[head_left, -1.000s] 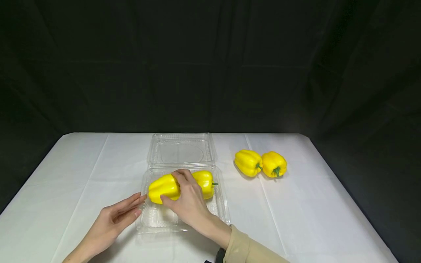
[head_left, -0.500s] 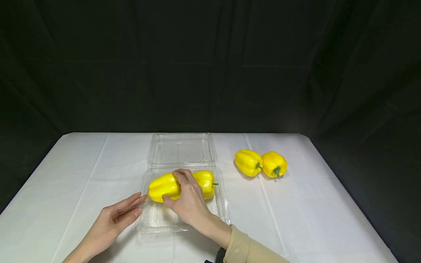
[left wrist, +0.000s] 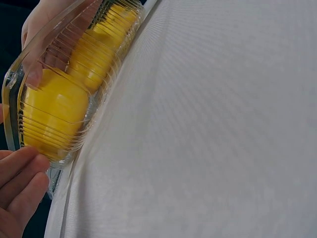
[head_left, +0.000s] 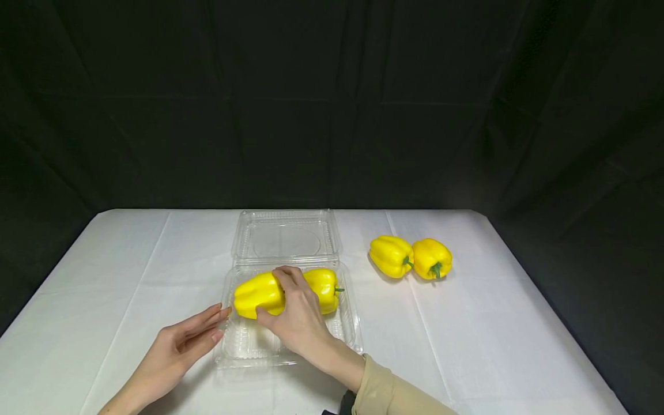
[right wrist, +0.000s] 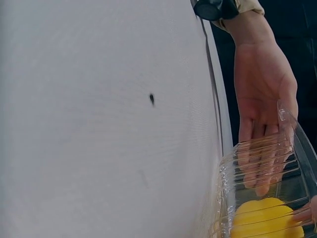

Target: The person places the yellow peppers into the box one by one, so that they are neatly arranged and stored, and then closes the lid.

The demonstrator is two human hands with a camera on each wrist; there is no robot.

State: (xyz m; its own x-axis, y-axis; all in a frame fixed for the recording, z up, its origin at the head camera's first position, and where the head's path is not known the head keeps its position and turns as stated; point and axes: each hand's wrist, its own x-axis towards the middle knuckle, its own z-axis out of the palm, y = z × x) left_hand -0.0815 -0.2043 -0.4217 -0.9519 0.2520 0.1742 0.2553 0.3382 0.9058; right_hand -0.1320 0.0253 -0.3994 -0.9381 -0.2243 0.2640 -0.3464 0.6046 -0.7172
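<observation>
no text, label, brand or number can be read anywhere in these views.

The right hand point(head_left: 297, 314) lies palm-down with curled fingers; the left hand point(head_left: 184, 340) is flat, fingers straight.

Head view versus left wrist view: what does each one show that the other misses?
Only the head view shows the right hand gripping the pepper in the clear box, the open lid lying flat behind it, and two more peppers on the cloth to the right.

Only the left wrist view shows, close up, the ridged box wall with yellow pressed close behind it.

Both show the left hand with straight fingers at the box's left side, and the white cloth.
</observation>
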